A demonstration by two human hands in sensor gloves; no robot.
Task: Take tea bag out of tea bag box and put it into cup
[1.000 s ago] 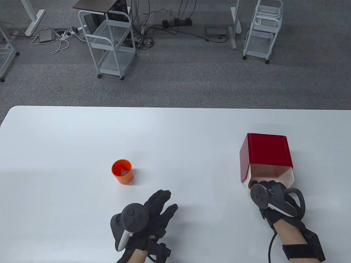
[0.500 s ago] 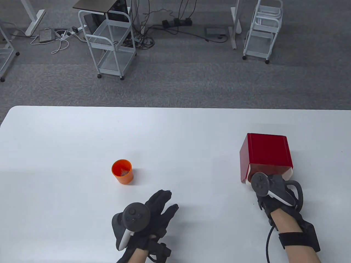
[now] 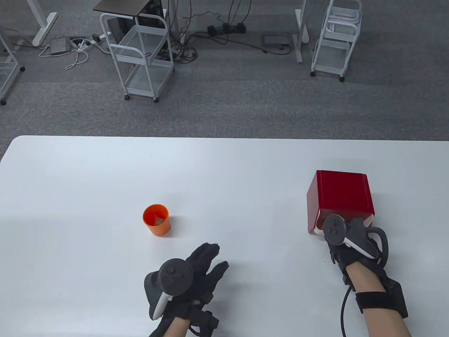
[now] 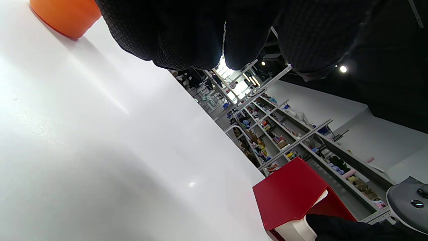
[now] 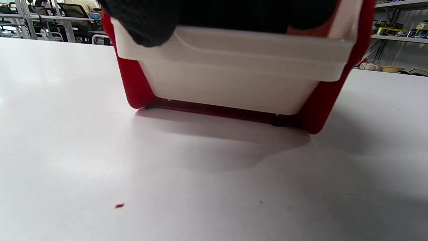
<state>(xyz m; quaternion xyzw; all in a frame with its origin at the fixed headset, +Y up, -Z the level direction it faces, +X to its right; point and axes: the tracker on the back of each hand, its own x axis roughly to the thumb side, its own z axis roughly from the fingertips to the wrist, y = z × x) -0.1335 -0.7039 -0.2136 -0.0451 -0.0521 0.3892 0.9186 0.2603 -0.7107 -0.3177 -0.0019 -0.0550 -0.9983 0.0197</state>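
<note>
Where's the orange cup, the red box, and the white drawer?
orange cup (image 3: 156,220): table view, its outer side wall.
red box (image 3: 339,191): table view, its flat top.
white drawer (image 5: 230,77): right wrist view, its front wall.

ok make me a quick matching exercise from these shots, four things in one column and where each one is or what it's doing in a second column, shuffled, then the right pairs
Things
1. orange cup
2. tea bag box
3. left hand
4. right hand

Place or state
A. at the white drawer front of the red box, fingers on its top edge
B. over bare table near the front edge, touching nothing, fingers spread
C. upright on the table's left half, something pale lying inside
D. on the table's right half, red shell with a white drawer facing the person

Pairs: 1-C, 2-D, 3-B, 4-A
</note>
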